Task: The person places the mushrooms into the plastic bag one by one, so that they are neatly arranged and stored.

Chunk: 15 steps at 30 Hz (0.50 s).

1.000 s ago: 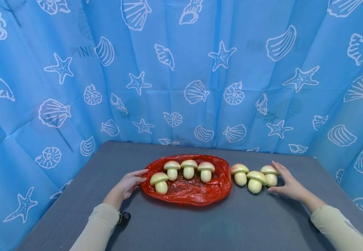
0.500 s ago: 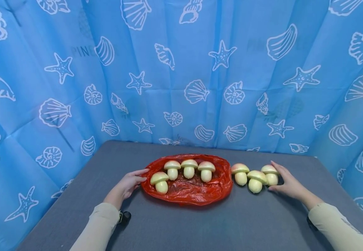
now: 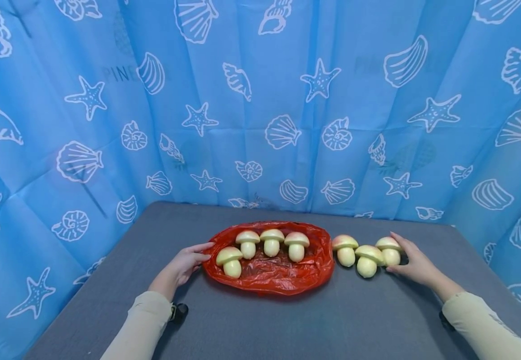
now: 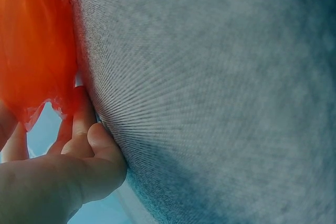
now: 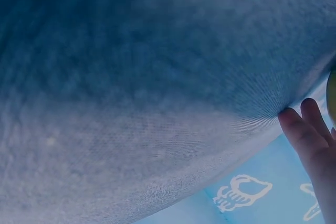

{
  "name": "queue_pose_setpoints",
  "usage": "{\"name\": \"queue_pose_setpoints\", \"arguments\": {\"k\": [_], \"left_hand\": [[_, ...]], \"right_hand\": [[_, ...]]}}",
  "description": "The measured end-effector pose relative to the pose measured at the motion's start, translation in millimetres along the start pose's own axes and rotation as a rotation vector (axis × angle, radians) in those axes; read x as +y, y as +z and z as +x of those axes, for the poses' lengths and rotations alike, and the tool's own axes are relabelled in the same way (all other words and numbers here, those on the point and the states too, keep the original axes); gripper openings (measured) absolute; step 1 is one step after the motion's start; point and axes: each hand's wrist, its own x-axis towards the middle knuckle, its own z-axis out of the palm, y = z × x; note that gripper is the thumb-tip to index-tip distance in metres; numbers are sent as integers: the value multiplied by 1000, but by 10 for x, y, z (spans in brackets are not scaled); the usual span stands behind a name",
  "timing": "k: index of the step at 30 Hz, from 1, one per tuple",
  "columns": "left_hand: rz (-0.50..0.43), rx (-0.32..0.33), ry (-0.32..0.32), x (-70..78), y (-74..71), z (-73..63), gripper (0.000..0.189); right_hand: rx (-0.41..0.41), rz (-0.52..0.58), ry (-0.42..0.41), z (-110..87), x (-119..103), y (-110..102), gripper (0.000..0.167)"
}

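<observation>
Several pale yellow mushroom-shaped pieces (image 3: 271,243) with pink-tinged caps lie in an opened red plastic bag (image 3: 283,285). My left hand (image 3: 187,262) is at the bag's left end, fingertips touching its rim; the left wrist view shows the fingers beside the hanging edge of the plastic. Three more mushroom pieces lie right of the bag: one against its edge (image 3: 345,250), one in the middle (image 3: 367,262) and one on the right (image 3: 390,251). Around that last one my right hand (image 3: 418,267) spreads thumb and forefinger, with a gap before the palm. Fingertips meet the table in the right wrist view.
A dark grey cloth covers the table (image 3: 287,330). Behind and beside it hangs a blue curtain (image 3: 260,110) with white shells and starfish. Each wrist carries a dark strapped device, the left one (image 3: 180,312) showing beside the cuff.
</observation>
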Motion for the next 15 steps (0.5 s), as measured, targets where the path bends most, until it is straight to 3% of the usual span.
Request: {"name": "queue_pose_setpoints", "arguments": {"k": [15], "left_hand": [[0,0,-6,-1,-16,-9,47]], "right_hand": [[-20,43,27,-62,-68,-145,96]]}}
